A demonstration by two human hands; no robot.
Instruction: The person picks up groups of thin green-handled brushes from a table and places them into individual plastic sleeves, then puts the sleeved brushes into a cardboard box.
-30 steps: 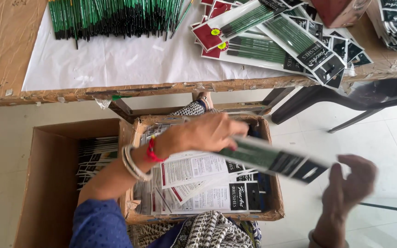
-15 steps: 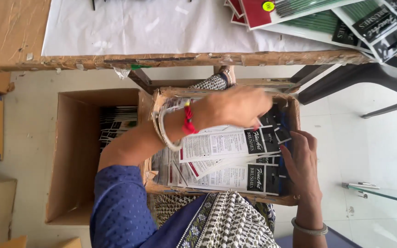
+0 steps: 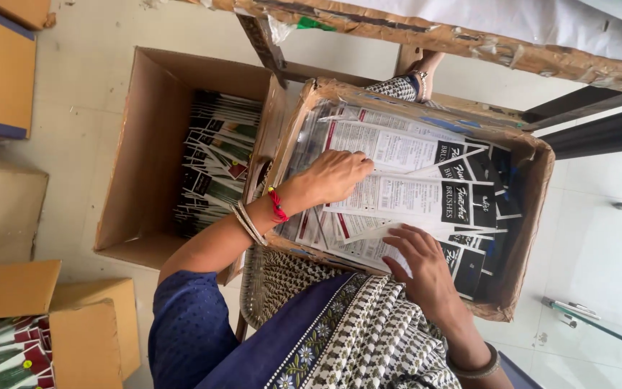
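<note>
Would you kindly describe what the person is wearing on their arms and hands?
The left hand is bare; its wrist carries a red thread and thin metal bangles, below a dotted blue sleeve. The right hand is bare too, with one dull metal bangle.

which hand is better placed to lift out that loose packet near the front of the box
Right, probably: the right hand already rests on the loose packet at the cardboard box's near side, while the left hand presses flat on packs further back.

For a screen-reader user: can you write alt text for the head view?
A person's left hand and right hand press flat on packets of brushes stacked in a worn cardboard box on their lap. A second open box of similar packets stands on the floor beside it.
</note>
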